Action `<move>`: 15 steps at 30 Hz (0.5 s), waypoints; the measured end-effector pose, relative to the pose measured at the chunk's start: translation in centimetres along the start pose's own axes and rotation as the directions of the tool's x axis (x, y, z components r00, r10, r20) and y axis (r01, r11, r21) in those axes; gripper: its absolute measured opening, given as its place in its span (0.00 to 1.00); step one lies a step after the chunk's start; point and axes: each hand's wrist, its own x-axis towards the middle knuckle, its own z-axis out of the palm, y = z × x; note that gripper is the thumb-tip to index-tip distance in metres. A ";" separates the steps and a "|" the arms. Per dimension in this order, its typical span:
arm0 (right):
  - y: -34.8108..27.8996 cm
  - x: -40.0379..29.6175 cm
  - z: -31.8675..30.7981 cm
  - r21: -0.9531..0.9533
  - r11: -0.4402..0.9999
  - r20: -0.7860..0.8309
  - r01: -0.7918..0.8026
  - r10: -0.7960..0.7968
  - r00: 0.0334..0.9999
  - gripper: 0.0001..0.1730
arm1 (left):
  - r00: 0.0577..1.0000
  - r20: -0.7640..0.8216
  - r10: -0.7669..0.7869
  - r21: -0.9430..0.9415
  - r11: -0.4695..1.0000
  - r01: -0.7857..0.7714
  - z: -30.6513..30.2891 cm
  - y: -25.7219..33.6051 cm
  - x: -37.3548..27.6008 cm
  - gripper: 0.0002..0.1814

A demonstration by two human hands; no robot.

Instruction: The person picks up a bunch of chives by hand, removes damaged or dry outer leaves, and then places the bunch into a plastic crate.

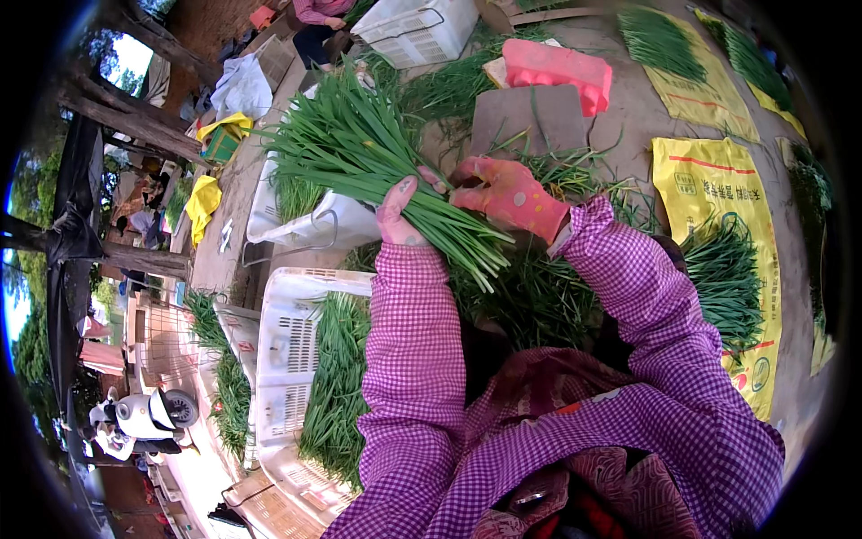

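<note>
My left hand (402, 219), in a pale pink, stained glove, grips a large bundle of long green leaves, apparently Chinese chives (357, 145). Its pale stem ends point toward the lower right, and the leaf tips fan out to the upper left. Close beside the bundle's right edge is my right hand (508, 193), in a coral-pink spotted glove with fingers curled. Whether its fingertips pinch a leaf is unclear. Loose leaves (539, 296) lie in a heap below my hands. Scattered trimmings (562, 172) lie just beyond the right glove.
White plastic crates (286, 357) with leaves stand at left; another crate (411, 34) is ahead. A pink plastic block (559, 71) sits behind a grey slab (528, 118). Yellow printed sacks (707, 175) bearing leaf bundles (724, 286) lie at right. A person (323, 27) sits at the top.
</note>
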 end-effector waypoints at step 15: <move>5.9 1.9 -10.7 0.592 0.773 -0.494 0.227 0.126 0.860 0.12 | 0.999 -0.044 0.016 -0.113 0.993 -0.021 -1.0 1.0 0.1 0.14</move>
